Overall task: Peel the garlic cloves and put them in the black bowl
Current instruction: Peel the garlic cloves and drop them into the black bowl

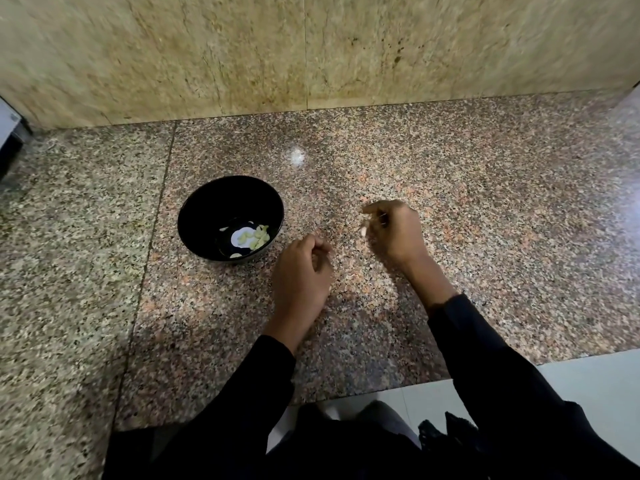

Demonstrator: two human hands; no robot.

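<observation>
The black bowl [194, 216] stands on the granite counter, left of both hands, with several peeled pale garlic cloves [259, 238] lying at its bottom. My right hand [394, 232] hovers to the right of the bowl with curled fingers that pinch a whitish garlic clove [363, 231] at their tips. My left hand [301, 271] sits just right of the bowl's near edge, fingers curled inward; whether it holds anything is hidden behind the fingers. The picture is motion-blurred.
The speckled granite counter [485, 202] runs back to a beige stone wall [311, 46]. Its front edge [433, 379] lies close to my body, with pale floor beyond. A dark object [10, 143] sits at the far left edge.
</observation>
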